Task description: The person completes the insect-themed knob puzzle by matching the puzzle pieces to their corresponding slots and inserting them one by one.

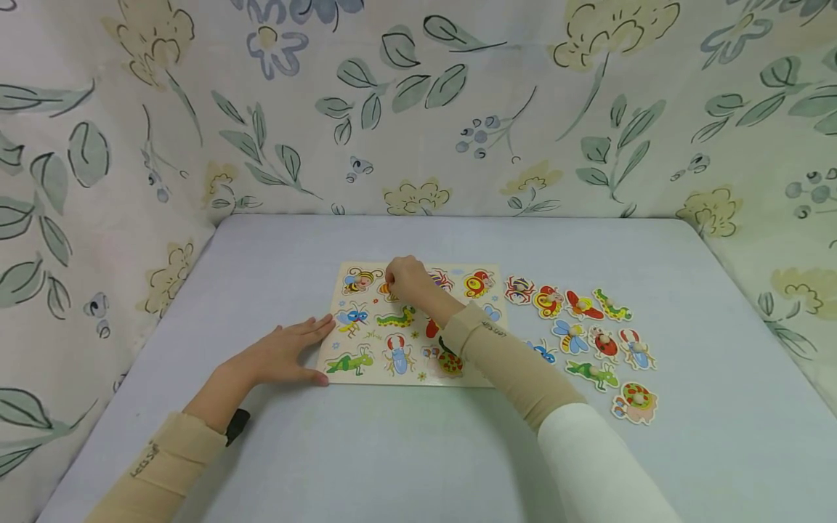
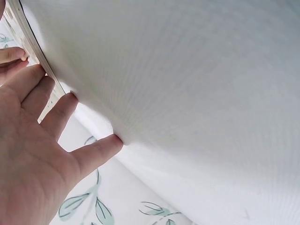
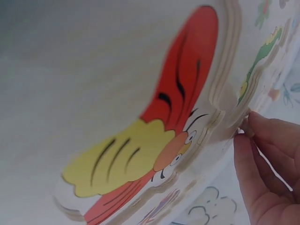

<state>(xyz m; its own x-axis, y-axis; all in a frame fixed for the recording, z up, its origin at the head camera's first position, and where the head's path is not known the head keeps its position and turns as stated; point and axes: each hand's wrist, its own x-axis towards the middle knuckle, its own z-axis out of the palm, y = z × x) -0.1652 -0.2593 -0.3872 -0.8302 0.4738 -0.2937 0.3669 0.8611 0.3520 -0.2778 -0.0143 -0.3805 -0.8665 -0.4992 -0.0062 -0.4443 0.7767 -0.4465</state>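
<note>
A pale wooden puzzle board [image 1: 375,377] printed with insects lies on the table. My left hand [image 1: 284,354] has its fingers spread and fairly straight, with fingertips [image 2: 42,70] touching the board's left edge. Over the top row, second picture from the left, my right hand [image 1: 415,283] pinches a small knob [image 3: 244,125] between thumb and finger. The puzzle piece under that knob is mostly hidden by the hand; a yellow-orange striped bit shows beside it. A red-and-yellow butterfly recess [image 3: 168,154] fills the right wrist view.
Right of the board lie several loose knobbed pieces, among them a spider [image 1: 519,290], a caterpillar [image 1: 613,305], a ladybird [image 1: 603,343], a grasshopper [image 1: 593,374] and a hedgehog-like piece [image 1: 636,404]. My right forearm [image 1: 510,363] covers the board's lower right part. Flowered cloth [image 1: 418,145] hangs behind the table.
</note>
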